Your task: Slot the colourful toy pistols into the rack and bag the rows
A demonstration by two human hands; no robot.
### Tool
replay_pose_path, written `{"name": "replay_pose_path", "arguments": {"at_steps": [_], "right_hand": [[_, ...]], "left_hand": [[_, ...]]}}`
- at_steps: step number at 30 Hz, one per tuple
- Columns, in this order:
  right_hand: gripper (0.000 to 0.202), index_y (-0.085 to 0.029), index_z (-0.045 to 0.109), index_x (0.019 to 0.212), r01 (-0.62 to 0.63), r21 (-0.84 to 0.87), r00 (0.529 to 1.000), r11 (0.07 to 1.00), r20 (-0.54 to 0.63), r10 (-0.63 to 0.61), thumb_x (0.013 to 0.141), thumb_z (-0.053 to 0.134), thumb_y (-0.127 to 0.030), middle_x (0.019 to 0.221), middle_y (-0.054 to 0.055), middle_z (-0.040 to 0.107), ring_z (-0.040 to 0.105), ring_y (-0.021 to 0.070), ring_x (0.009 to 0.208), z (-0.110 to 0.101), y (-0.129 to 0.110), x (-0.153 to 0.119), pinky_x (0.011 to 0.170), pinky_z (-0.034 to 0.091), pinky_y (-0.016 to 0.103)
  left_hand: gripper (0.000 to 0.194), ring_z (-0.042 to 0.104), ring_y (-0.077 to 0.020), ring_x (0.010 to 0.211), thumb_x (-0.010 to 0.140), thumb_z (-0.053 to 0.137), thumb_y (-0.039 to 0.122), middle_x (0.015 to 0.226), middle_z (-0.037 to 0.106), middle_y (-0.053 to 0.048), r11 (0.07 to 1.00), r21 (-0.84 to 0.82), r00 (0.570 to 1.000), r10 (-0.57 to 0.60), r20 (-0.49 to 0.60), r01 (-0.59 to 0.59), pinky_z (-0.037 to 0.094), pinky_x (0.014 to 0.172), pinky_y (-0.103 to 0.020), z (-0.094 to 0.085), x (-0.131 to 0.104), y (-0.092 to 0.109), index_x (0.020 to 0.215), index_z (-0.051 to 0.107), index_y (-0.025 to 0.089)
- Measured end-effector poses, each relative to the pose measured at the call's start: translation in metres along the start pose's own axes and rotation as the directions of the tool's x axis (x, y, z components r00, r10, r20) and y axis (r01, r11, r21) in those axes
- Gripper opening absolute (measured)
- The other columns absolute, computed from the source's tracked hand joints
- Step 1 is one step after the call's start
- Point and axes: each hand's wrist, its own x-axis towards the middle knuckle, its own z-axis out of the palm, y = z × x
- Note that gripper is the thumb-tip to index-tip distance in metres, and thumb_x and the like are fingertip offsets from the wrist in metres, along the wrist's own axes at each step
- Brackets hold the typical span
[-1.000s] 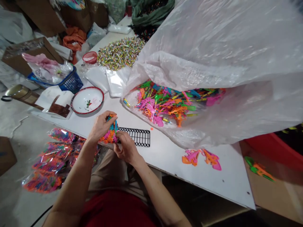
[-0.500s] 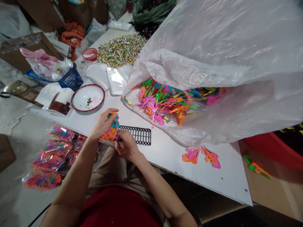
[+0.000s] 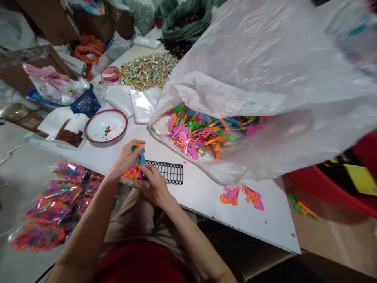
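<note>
Near the table's front edge, my left hand (image 3: 123, 160) is closed around a cluster of small plastic pieces (image 3: 131, 172) in orange, pink and blue. My right hand (image 3: 155, 185) presses its fingers against the right side of that same cluster. The pieces look like little toy guns, though fingers cover much of them. They sit at the left end of a black plastic grid rack (image 3: 174, 173) with round holes along its long edges. The rack's right part shows bare beyond my right hand.
A big translucent bag (image 3: 250, 70) lies open, with a heap of coloured toy pieces (image 3: 191, 135). Two small groups of pieces (image 3: 231, 195) lie right. An enamel plate (image 3: 106, 127), a blue basket (image 3: 88, 103) and a pile of small tubes (image 3: 147, 70) stand behind. Filled packets (image 3: 50, 210) lie lower left.
The camera view has shifted slightly, so the table scene sits a little further left and lower. Both hands stay on the cluster, with the right fingers moved slightly over it.
</note>
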Motion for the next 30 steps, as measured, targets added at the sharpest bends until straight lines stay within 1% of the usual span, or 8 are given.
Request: {"name": "replay_pose_path", "arguments": {"at_steps": [5, 8, 11, 16, 19, 25, 28, 30], "right_hand": [[0.046, -0.02, 0.043, 0.138, 0.057, 0.096, 0.995, 0.994, 0.078, -0.064, 0.093, 0.054, -0.026, 0.119, 0.01, 0.06, 0.058, 0.0195, 0.108, -0.046, 0.029, 0.01, 0.092, 0.051, 0.032], [0.031, -0.016, 0.057, 0.123, -0.02, -0.172, 0.999, 0.985, 0.031, 0.025, 0.094, 0.047, -0.019, 0.12, 0.013, 0.059, 0.054, 0.0226, 0.114, -0.092, 0.066, 0.051, 0.097, 0.047, 0.035], [0.032, -0.014, 0.06, 0.12, -0.156, -0.489, 0.981, 0.858, 0.027, 0.193, 0.094, 0.04, -0.011, 0.119, 0.014, 0.057, 0.053, 0.0229, 0.112, -0.125, 0.101, 0.111, 0.093, 0.046, 0.034], [0.038, -0.012, 0.061, 0.121, -0.067, -0.782, 0.888, 0.619, 0.236, 0.394, 0.095, 0.034, -0.006, 0.12, 0.017, 0.056, 0.054, 0.0233, 0.109, -0.131, 0.135, 0.187, 0.086, 0.046, 0.031], [0.036, -0.005, 0.062, 0.116, 0.004, -0.807, 0.848, 0.59, 0.315, 0.426, 0.095, 0.033, -0.006, 0.12, 0.021, 0.056, 0.054, 0.0249, 0.111, -0.124, 0.148, 0.206, 0.087, 0.044, 0.032], [0.032, -0.009, 0.065, 0.106, 0.177, -0.783, 0.897, 0.597, 0.377, 0.229, 0.097, 0.035, -0.012, 0.12, 0.019, 0.057, 0.047, 0.0284, 0.116, -0.142, 0.14, 0.207, 0.091, 0.04, 0.037], [0.027, -0.011, 0.064, 0.106, 0.006, -0.815, 0.943, 0.58, 0.198, 0.269, 0.097, 0.039, -0.015, 0.114, 0.016, 0.059, 0.052, 0.0263, 0.109, -0.153, 0.119, 0.176, 0.084, 0.042, 0.033], [0.023, -0.015, 0.064, 0.106, -0.128, -0.777, 0.918, 0.616, 0.142, 0.37, 0.096, 0.045, -0.022, 0.108, 0.013, 0.062, 0.057, 0.0234, 0.099, -0.146, 0.106, 0.144, 0.078, 0.044, 0.03]], "left_hand": [[0.047, 0.061, -0.0155, 0.069, 0.079, 0.061, 0.056, 0.08, 0.066, -0.004, 1.0, 0.021, 1.0, -0.009, 0.014, 0.008, 0.049, 0.062, -0.026, -0.001, -0.001, 0.0, 0.103, 0.063, 0.016], [0.048, 0.063, -0.0165, 0.073, 0.08, 0.06, 0.057, 0.085, 0.068, -0.005, 1.0, 0.029, 0.999, -0.001, 0.032, 0.0, 0.05, 0.065, -0.027, -0.002, -0.002, 0.0, 0.106, 0.063, 0.017], [0.047, 0.064, -0.0175, 0.076, 0.081, 0.059, 0.057, 0.088, 0.069, -0.006, 0.997, 0.068, 0.999, -0.025, 0.037, 0.022, 0.051, 0.069, -0.029, -0.004, -0.002, 0.0, 0.107, 0.063, 0.018], [0.046, 0.066, -0.0205, 0.08, 0.081, 0.057, 0.056, 0.088, 0.071, -0.007, 0.992, 0.121, 0.999, -0.031, 0.042, 0.026, 0.051, 0.077, -0.034, -0.004, -0.002, 0.001, 0.105, 0.063, 0.017], [0.043, 0.066, -0.0214, 0.08, 0.08, 0.057, 0.054, 0.086, 0.072, -0.008, 0.987, 0.151, 0.999, -0.052, 0.012, 0.05, 0.052, 0.078, -0.036, -0.002, -0.002, 0.002, 0.102, 0.064, 0.017], [0.042, 0.067, -0.0221, 0.081, 0.079, 0.056, 0.053, 0.086, 0.072, -0.007, 0.981, 0.182, 0.998, -0.069, -0.003, 0.069, 0.052, 0.079, -0.037, -0.001, -0.004, 0.004, 0.101, 0.064, 0.018], [0.044, 0.067, -0.0215, 0.078, 0.079, 0.057, 0.054, 0.084, 0.072, -0.008, 0.988, 0.147, 0.999, -0.048, -0.004, 0.048, 0.053, 0.075, -0.036, -0.002, -0.003, 0.004, 0.1, 0.064, 0.017], [0.045, 0.067, -0.021, 0.076, 0.078, 0.057, 0.056, 0.084, 0.072, -0.008, 0.991, 0.129, 0.999, -0.038, 0.0, 0.038, 0.053, 0.072, -0.034, -0.002, -0.003, 0.005, 0.1, 0.064, 0.017]]}}
